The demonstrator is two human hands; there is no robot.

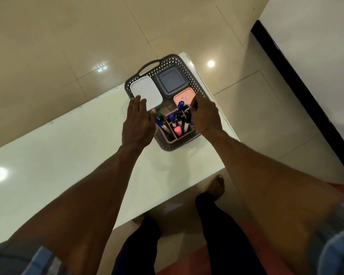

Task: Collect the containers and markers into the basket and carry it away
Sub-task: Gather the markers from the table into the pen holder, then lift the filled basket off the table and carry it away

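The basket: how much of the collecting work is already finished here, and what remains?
Done: the white container, grey container, pink container and the marker holder already sit inside the basket, which stands on the table. In hand: the left hand is open above the white container; the right hand reaches at the holder. Left: lifting the basket and carrying it away.

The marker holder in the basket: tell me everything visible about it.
The marker holder is a brownish, plastic-looking caddy split by dividers into several compartments. It stands upright in the near end of the basket, in front of the pink container. Markers with blue, black, green and pink caps stand tilted in it, caps up. The right hand reaches over its right side, fingers hidden, so contact is unclear. The left hand, fingers straight, hovers beside its left edge.
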